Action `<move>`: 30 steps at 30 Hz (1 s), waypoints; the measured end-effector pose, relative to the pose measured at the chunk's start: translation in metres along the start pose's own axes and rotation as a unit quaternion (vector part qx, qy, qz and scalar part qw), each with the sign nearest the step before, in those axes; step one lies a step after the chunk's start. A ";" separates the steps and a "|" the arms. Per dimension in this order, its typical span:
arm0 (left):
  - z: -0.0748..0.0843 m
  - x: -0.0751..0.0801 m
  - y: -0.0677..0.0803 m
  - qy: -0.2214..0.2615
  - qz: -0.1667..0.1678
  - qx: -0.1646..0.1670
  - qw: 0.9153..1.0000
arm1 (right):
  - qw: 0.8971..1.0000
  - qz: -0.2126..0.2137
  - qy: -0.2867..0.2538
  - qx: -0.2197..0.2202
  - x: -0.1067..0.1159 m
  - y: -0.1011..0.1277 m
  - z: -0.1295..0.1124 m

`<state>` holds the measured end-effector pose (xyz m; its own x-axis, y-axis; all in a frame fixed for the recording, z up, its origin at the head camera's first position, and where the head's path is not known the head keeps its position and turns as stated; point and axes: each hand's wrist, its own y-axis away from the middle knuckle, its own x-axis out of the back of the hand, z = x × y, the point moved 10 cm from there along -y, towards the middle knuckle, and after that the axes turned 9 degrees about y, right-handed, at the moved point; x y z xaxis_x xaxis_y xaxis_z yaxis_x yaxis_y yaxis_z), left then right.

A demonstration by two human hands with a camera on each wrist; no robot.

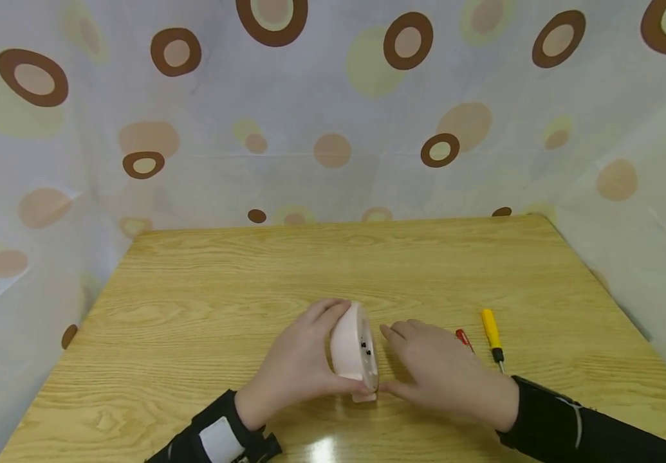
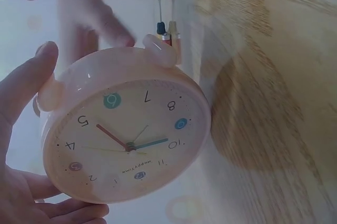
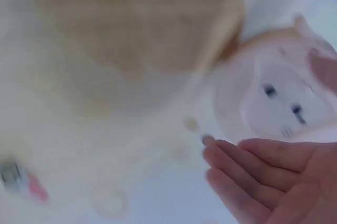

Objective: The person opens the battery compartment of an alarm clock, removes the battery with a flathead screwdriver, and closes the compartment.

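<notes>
Right now one pale pink alarm clock (image 1: 354, 350) is standing on edge near the front middle of the wooden table (image 1: 205, 283), with its dial turned toward the left hand (image 1: 298, 363) and its back toward the right hand (image 1: 439, 373). Its round body is showing a glossy cream face in the left wrist view, where the clock (image 2: 126, 140) is appearing upside down: dark numerals are sitting beside a few coloured dots, and a red hand, a teal hand and thin paler hands are meeting at the centre. Two small rounded feet are sticking out of the rim. From the right wrist view, which is blurred, the back of the clock (image 3: 274, 103) is looking plain pink with two dark knobs.

The left hand is curling round the clock, thumb along the lower edge and fingers over the top, gripping it. The right hand is lying just beside the back with fingers straight and relaxed, thumb reaching toward the base; whether it is touching is unclear.

Two screwdrivers are lying to the right: one yellow-handled screwdriver (image 1: 491, 334) and one red-handled screwdriver (image 1: 463, 338), partly hidden behind the right hand.
</notes>
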<state>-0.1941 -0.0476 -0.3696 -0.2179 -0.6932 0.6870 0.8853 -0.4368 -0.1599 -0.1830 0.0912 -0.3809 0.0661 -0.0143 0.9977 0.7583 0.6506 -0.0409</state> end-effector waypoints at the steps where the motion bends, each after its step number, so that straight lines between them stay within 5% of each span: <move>1: 0.001 -0.001 -0.001 -0.001 -0.002 -0.001 1.000 | 1.000 0.016 0.010 0.007 0.008 0.001 0.001; 4: 0.002 -0.002 -0.002 0.000 -0.004 -0.003 1.000 | 0.993 0.102 0.039 0.043 0.037 0.003 -0.001; 7: 0.004 -0.002 -0.002 0.000 -0.004 -0.007 1.000 | 0.975 0.190 0.052 0.098 0.059 0.007 -0.007; 10: 0.005 -0.003 -0.002 0.002 -0.007 -0.009 1.000 | 0.959 0.235 0.049 0.151 0.068 0.011 -0.014; 20: 0.013 -0.009 -0.004 -0.015 -0.029 -0.020 0.999 | 0.916 0.285 0.078 0.272 0.063 0.022 -0.036; 30: 0.007 -0.021 -0.003 0.033 -0.059 -0.008 0.998 | 0.908 0.316 0.065 0.268 0.062 0.027 -0.033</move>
<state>-0.1896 -0.0280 -0.3784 -0.3473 -0.6722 0.6538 0.8455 -0.5260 -0.0918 -0.1375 0.0827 -0.3215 0.4799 0.4235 0.7684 0.1214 0.8353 -0.5362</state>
